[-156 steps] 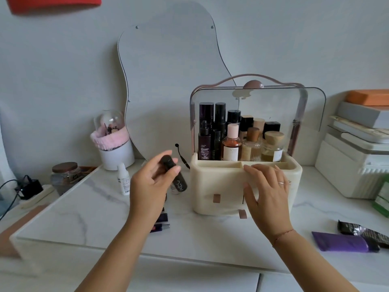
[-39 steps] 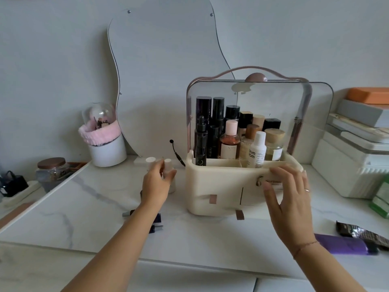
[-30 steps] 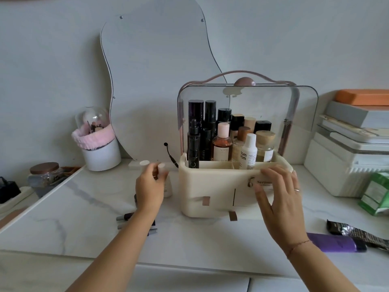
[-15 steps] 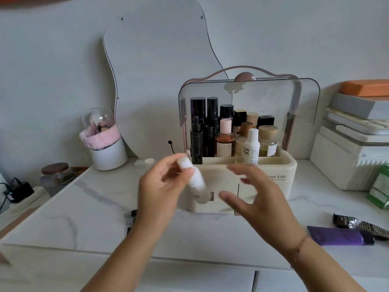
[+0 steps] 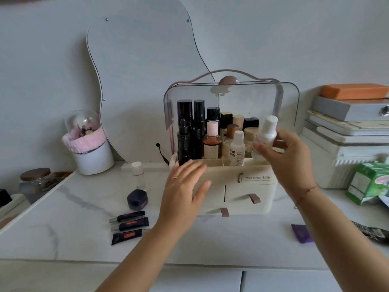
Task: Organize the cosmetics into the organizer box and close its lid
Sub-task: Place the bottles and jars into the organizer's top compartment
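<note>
Meanwhile the right hand (image 5: 292,157) gripped a small clear white-capped bottle (image 5: 266,133) over the right end of the cream plastic organizer box (image 5: 248,186), its clear lid (image 5: 252,98) raised, upright bottles (image 5: 185,123) crowding its top tray; the left hand (image 5: 185,190) spread open before its front

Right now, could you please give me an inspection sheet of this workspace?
Surface: white marble top.
Job's things: organizer box, lid raised, bottles upright inside; small bottle, dark jar, three dark tubes and purple tube are outside.
Clutter: white cup with pink band, brown-lidded jar, green pack.
Grips: left hand open before the box front; right hand holds a white-capped bottle over the box's right end.
Cables: nothing seen.
Surroundings: wavy mirror, grey wall, stacked boxes at right.
</note>
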`<state>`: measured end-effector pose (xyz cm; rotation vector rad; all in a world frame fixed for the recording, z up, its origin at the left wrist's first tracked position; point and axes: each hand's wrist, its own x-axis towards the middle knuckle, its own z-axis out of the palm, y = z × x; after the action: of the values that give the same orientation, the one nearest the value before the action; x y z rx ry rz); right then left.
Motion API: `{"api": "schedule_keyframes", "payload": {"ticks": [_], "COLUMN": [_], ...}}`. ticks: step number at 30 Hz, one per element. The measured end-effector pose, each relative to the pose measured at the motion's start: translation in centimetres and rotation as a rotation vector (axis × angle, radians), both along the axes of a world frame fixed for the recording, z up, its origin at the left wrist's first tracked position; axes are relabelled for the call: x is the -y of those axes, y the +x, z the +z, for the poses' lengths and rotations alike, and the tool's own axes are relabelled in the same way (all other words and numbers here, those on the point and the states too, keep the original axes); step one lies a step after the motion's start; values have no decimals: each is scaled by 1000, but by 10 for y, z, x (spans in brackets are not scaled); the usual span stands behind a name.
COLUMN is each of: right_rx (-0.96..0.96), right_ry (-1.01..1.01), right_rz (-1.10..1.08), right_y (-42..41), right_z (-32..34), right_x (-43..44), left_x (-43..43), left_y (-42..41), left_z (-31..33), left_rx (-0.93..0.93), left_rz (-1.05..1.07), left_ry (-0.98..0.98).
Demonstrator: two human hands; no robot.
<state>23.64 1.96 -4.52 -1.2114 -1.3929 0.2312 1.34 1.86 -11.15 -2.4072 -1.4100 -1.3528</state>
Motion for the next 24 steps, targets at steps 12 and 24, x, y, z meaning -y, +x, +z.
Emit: {"api": "schedule_keyframes", "payload": {"ticks": [12, 24], "right_rx": [124, 21], "right_ry": [-193, -78], "right_rz": [-50, -94], "right_y": [3, -1], "right_z": [-25, -45], "right_x": [-26, -30], "left_x": [-5, -33], "left_y": [-6, -113], "left_z": [-5, -11], "left_rx": [7, 676], "left_rz": [-57, 342], "left_ry": [34, -74]}}
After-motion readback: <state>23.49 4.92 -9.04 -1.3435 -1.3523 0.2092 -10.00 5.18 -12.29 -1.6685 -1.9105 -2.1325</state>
